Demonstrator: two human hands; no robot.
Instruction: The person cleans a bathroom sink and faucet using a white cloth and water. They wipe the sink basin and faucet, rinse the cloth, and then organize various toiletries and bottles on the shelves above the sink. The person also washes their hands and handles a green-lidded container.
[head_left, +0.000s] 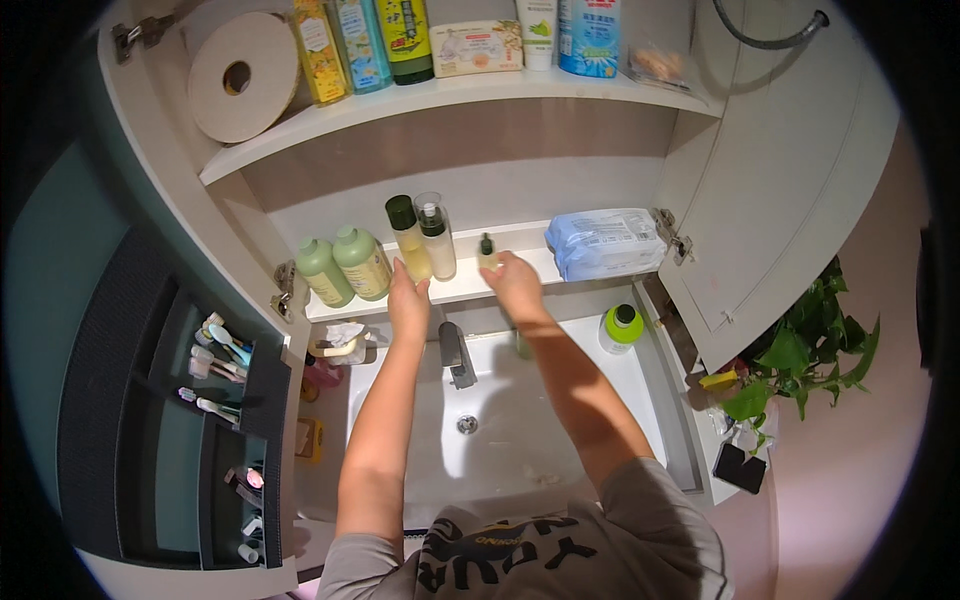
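My left hand (409, 304) is at the lower part of a clear bottle of yellow liquid (414, 251) with a dark green cap. Its fingers reach the bottle's left side and the thumb lies in front of the base; whether it grips is unclear. Touching that bottle on the right is a clear pump bottle (442, 259) under a transparent cover. My right hand (516, 289) holds a small dropper bottle (487, 253) with a dark top, at the lower cabinet shelf (465, 286). Two light green bottles (363, 262) stand left of my left hand.
A blue-and-white wipes pack (606, 244) lies at the shelf's right end. Below are the grey faucet (454, 356), white sink (510, 450) and a bright green bottle (621, 330). Open cabinet doors flank me, the right door (780, 172) near a leafy plant (795, 352). The upper shelf (450, 88) holds toiletries.
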